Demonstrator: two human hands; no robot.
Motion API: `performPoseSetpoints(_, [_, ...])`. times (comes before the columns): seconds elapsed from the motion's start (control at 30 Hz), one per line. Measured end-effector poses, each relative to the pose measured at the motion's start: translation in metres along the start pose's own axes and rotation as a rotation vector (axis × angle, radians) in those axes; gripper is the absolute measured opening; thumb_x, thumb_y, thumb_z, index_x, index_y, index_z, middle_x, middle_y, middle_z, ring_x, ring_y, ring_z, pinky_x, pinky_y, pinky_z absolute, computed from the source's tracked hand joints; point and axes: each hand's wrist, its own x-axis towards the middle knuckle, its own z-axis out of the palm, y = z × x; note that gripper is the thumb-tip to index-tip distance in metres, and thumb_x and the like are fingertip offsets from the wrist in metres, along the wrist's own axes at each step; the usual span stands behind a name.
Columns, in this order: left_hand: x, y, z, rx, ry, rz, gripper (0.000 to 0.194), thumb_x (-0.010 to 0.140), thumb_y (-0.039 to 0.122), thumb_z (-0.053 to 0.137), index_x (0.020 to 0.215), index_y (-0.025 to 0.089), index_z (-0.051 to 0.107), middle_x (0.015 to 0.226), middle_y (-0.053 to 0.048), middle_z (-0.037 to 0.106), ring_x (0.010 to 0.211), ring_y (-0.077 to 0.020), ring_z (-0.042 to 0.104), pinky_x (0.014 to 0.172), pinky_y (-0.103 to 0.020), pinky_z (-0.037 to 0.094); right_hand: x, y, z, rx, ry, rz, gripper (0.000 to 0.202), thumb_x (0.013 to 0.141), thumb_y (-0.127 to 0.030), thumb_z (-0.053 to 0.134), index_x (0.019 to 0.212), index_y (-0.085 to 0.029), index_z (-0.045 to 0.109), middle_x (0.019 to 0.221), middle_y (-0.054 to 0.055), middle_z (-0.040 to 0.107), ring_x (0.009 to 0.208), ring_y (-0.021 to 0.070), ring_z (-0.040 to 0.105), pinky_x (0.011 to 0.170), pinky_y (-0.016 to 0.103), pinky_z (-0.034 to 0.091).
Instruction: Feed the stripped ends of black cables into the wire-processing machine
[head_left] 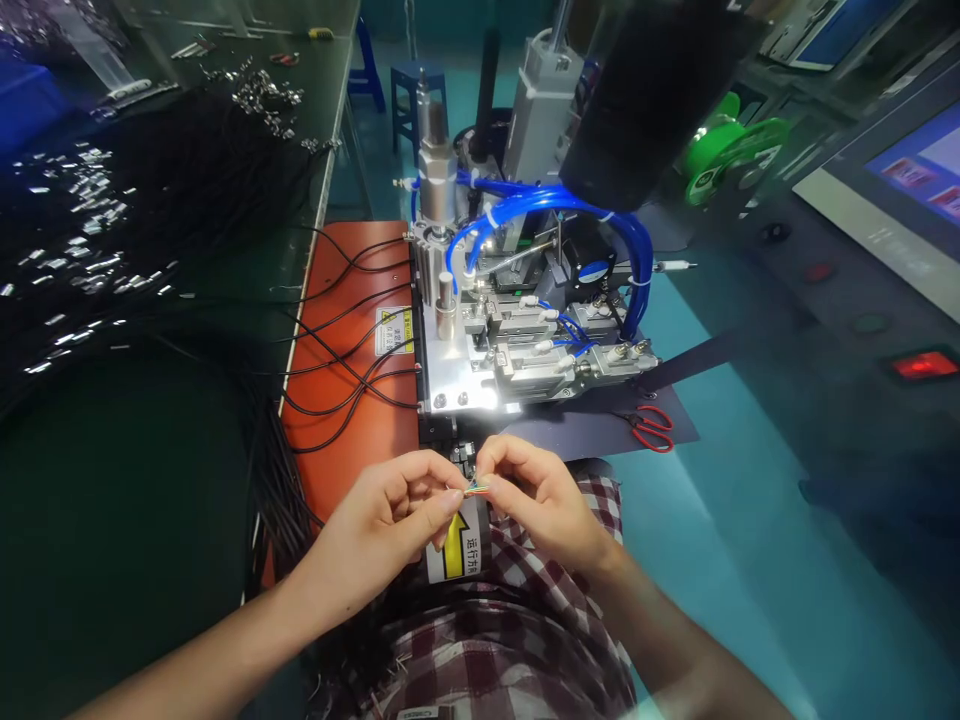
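Observation:
Between my two hands runs a short bundle of thin coloured wires, with red, green and yellow strands showing. My left hand pinches one end of it between thumb and forefinger. The other end sits in the pinch of my right hand. Both hands are in front of the metal machine, low in the view and over a label with a yellow arrow. What lies under the fingertips is hidden.
Black cables cross an orange board into the machine. A heap of black cables with shiny ends covers the table at left. Red-handled scissors lie at right. Blue air hoses arch above; a control panel stands far right.

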Motion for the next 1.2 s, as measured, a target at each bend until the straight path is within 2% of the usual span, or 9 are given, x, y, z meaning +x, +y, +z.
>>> performPoseSetpoints(0.17, [0.0,0.002,-0.001,0.001,-0.036,-0.032,0.017,0.083,0.032,0.06,0.088,0.016,0.062,0.06,0.005,0.049,0.05,-0.0047,0.037,0.043,-0.014,0.026,0.002,-0.003,-0.008,-0.169,-0.096,-0.13,0.009,0.087,-0.018,0.051,0.079,-0.019,0.053,0.074,0.0,0.05,0.068,0.0134,0.046,0.063,0.027,0.039])
performPoseSetpoints(0.37, [0.001,0.002,0.0,0.013,-0.027,-0.076,0.016,0.082,0.031,0.059,0.086,0.016,0.062,0.054,0.007,0.044,0.044,-0.0042,0.032,0.041,-0.015,0.022,0.004,-0.008,-0.015,-0.318,-0.185,-0.197,0.011,0.087,-0.017,0.048,0.078,-0.02,0.052,0.075,0.001,0.052,0.068,0.0149,0.048,0.064,0.029,0.042])
performPoseSetpoints(0.53, [0.002,0.003,0.002,0.086,0.019,-0.054,0.016,0.079,0.031,0.061,0.08,0.015,0.062,0.053,0.006,0.045,0.043,-0.0055,0.037,0.04,-0.017,0.025,0.005,-0.011,-0.017,-0.384,-0.208,-0.216,0.01,0.087,-0.018,0.047,0.079,-0.02,0.053,0.077,0.002,0.054,0.069,0.0155,0.05,0.065,0.029,0.043])
performPoseSetpoints(0.67, [0.004,0.005,0.005,0.082,0.061,-0.075,0.017,0.076,0.032,0.063,0.077,0.016,0.064,0.055,0.006,0.043,0.044,-0.0045,0.031,0.04,-0.016,0.024,0.007,-0.013,-0.019,-0.387,-0.224,-0.202,0.011,0.087,-0.018,0.048,0.078,-0.02,0.053,0.076,0.002,0.054,0.068,0.0147,0.05,0.064,0.028,0.043])
performPoseSetpoints(0.87, [0.007,0.007,0.007,0.104,0.096,-0.108,0.018,0.073,0.033,0.066,0.074,0.015,0.065,0.056,0.004,0.047,0.047,-0.0057,0.033,0.04,-0.015,0.025,0.008,-0.014,-0.021,-0.402,-0.233,-0.167,0.011,0.087,-0.019,0.05,0.077,-0.019,0.054,0.073,0.001,0.054,0.065,0.0133,0.049,0.061,0.026,0.043])
performPoseSetpoints(1.03, [0.007,0.002,0.009,0.051,0.144,-0.143,0.022,0.074,0.037,0.065,0.072,0.015,0.062,0.052,0.006,0.043,0.043,-0.0046,0.027,0.039,-0.016,0.02,0.008,-0.01,-0.018,-0.361,-0.179,-0.138,0.011,0.086,-0.02,0.051,0.076,-0.019,0.055,0.071,0.0,0.054,0.063,0.0131,0.048,0.059,0.027,0.042])
performPoseSetpoints(1.2, [0.008,0.0,0.01,-0.101,0.213,-0.218,0.02,0.074,0.036,0.065,0.072,0.017,0.06,0.044,0.01,0.032,0.04,-0.0042,0.023,0.039,-0.017,0.02,-0.001,-0.005,-0.006,-0.299,0.056,-0.041,0.007,0.085,-0.02,0.053,0.08,-0.018,0.058,0.072,0.001,0.058,0.064,0.0138,0.052,0.061,0.028,0.043])
